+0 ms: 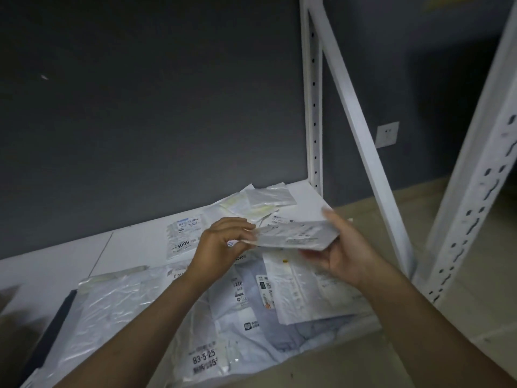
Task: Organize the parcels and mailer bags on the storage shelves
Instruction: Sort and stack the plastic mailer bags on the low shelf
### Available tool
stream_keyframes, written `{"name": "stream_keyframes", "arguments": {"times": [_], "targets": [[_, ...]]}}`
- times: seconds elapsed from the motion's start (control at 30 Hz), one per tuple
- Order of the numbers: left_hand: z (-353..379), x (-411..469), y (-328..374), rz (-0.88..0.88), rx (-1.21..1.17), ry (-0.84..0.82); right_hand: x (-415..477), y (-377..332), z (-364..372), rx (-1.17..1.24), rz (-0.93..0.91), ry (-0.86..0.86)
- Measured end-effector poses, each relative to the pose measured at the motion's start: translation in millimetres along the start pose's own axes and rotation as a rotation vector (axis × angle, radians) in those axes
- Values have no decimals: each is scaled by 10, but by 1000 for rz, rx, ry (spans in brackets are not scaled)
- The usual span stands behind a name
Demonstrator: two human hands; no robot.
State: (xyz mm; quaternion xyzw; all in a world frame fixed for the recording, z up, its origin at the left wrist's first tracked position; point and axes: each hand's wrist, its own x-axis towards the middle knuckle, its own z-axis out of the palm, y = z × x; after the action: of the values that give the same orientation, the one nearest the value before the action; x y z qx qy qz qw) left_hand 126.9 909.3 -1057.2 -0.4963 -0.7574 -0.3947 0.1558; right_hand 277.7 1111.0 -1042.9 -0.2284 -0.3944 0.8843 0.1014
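Now sorting
Left hand (221, 242) and right hand (347, 247) pinch a flat white mailer bag (296, 235), likely reading its label.

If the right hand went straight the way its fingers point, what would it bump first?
Probably the clear bags at the back of the shelf, then the grey wall. The right hand, holding a small parcel, may pass above them; depth is unclear.

The small packet (296, 235) is motion-blurred, its print unreadable; the left hand (221, 242) hides its left corner
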Motion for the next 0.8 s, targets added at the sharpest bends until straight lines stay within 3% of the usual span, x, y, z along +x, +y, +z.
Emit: {"name": "stream_keyframes", "arguments": {"times": [0.1, 0.2, 0.3, 0.4, 0.5, 0.7, 0.8], "targets": [[-26, -51, 101, -162, 42, -21, 41, 125, -98, -77, -19, 97], [-50, -102, 203, -421, 45, -213, 14, 143, -188, -74, -60, 37], [-45, -145, 285, -558, -143, -295, 3, 147, -251, -77, -73, 52], [-20, -172, 401, -701, -361, -124, -46, 168, -253, -75, -89, 28], [-3, -163, 448, -809, -411, 129, -95, 178, -243, -158, -116, 17], [-68, -129, 558, -844, -508, 130, -245, 67, -215, -576, -65, 31], [-30, -133, 567, -900, -564, 287, -291, 38, -211, -435, -73, -17]]}}
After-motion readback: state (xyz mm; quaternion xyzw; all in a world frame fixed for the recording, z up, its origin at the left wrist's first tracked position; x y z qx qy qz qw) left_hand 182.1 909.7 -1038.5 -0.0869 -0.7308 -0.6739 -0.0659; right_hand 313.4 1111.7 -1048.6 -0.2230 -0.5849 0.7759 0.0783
